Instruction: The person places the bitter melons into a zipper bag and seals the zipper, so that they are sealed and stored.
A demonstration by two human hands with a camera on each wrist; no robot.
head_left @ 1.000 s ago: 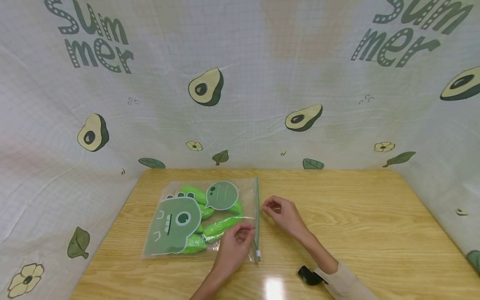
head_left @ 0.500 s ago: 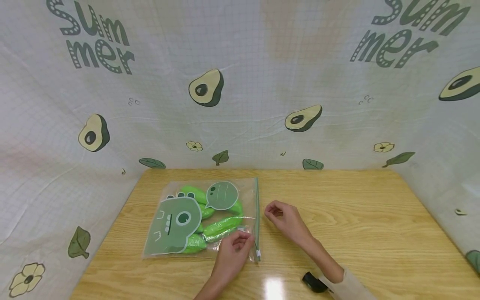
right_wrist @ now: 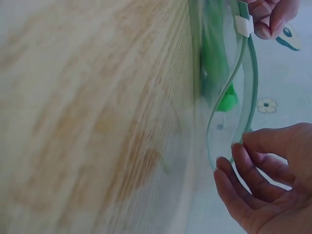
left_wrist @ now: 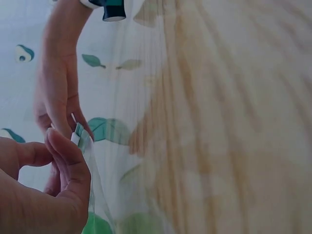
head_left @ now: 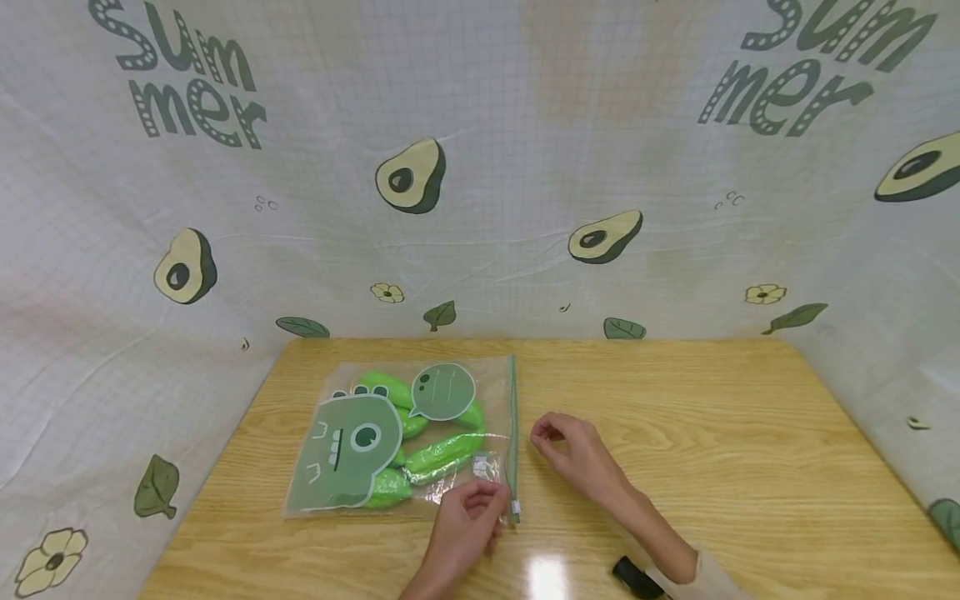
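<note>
A clear zip bag [head_left: 495,385] printed with a green dinosaur lies on the left part of the table. Several bright green, long knobbly vegetables [head_left: 444,457] show inside it. Its green zip strip [head_left: 513,417] runs along the right edge, with a white slider [head_left: 515,506] at the near corner. My left hand [head_left: 465,521] is over that corner, fingers loosely bent, thumb tip close to the slider. To the right of the strip, my right hand [head_left: 573,450] hovers with loosely curled fingers, holding nothing. In the right wrist view, the two zip strips [right_wrist: 254,87] bow apart.
The wooden table [head_left: 675,400] reaches back to a pale cloth [head_left: 495,275] printed with avocados and leaves, hanging behind and at both sides. A black wrist device [head_left: 636,577] sits by the right sleeve [head_left: 701,579].
Both hands have moved toward the near edge, the left from over the bag to its near corner, the right alongside the strip. A white label in the bag has come into view. The bag stays put.
</note>
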